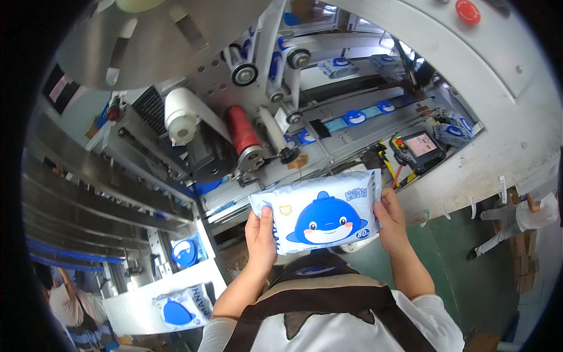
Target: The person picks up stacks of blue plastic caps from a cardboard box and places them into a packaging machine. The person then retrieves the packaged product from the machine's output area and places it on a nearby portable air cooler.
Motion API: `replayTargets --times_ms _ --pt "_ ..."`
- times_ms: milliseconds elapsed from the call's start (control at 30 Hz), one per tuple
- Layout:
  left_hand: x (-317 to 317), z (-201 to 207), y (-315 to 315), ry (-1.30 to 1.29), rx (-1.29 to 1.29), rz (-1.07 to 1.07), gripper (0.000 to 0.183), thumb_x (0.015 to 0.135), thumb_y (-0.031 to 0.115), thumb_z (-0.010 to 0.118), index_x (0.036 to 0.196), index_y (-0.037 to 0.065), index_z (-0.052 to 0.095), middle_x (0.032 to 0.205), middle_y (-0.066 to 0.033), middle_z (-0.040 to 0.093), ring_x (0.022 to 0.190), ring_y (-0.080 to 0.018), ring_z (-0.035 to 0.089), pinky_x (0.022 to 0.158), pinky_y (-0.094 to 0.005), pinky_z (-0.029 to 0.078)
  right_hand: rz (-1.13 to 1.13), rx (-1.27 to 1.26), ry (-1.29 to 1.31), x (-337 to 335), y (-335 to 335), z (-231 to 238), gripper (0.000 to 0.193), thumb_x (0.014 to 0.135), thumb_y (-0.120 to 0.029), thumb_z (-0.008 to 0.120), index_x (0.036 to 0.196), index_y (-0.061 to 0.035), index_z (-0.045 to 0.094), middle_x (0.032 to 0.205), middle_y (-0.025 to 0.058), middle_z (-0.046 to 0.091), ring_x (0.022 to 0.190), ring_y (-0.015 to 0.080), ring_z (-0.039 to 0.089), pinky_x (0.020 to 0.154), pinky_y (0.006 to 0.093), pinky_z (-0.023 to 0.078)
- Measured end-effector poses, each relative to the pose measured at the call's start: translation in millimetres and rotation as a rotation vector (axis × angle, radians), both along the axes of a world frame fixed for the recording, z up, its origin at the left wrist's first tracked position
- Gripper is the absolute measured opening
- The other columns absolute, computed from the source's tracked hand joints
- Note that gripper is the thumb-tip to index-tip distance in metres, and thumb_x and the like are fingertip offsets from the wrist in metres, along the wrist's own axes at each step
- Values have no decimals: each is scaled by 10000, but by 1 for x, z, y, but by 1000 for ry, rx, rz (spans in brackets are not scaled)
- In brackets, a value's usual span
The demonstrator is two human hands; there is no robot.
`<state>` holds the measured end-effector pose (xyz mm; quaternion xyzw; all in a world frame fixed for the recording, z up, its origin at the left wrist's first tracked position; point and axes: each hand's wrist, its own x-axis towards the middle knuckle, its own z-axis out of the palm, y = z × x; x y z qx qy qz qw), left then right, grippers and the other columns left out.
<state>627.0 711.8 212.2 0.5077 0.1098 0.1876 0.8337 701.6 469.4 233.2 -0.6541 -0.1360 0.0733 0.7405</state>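
Note:
A soft pale-blue pack of wipes [328, 214] with a big blue whale printed on its front is held level before my body. My left hand [261, 237] is closed on its left end, the thumb lying on the front. Its right end is gripped by my right hand [392, 218], the thumb likewise on the near face. The fingers behind the pack are hidden. Just beyond it stands a machine with a red roller [241, 132] and a white roll [180, 116].
Printed whale film [355, 117] runs along the machine bed. A handheld control panel [417, 151] lies right of it, near more packs [453, 134]. Another pack [183, 308] rests on a white table [132, 308] at lower left. People stand at far left [71, 305] and far right [531, 217].

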Motion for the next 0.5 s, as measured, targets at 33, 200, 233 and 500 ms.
replayTargets --times_ms 33,200,233,500 --pt "-4 -1 3 16 -2 0 353 961 319 434 1115 12 516 1032 -65 592 902 -117 551 807 -258 439 -17 -28 11 4 6 -1 145 933 -202 497 941 -58 481 827 -22 487 758 48 421 684 204 360" --pt "-32 7 19 -9 -119 41 382 964 340 416 1113 4 521 1047 -79 597 932 -136 566 823 -267 451 66 -82 -79 6 25 6 127 925 -174 506 883 -59 474 794 -25 487 743 48 434 665 196 366" --pt "-35 9 19 -4 -126 71 380 963 337 421 1111 2 522 1044 -80 598 931 -134 566 823 -267 451 59 -82 -144 7 30 12 117 918 -160 517 881 -56 477 803 -15 492 748 54 441 670 203 374" --pt "-59 10 24 34 -130 160 361 947 324 473 1097 0 525 1012 -67 601 881 -109 561 790 -250 448 406 -570 -1294 -20 63 92 427 667 -141 741 1068 -79 609 1123 122 531 987 277 527 791 318 469"
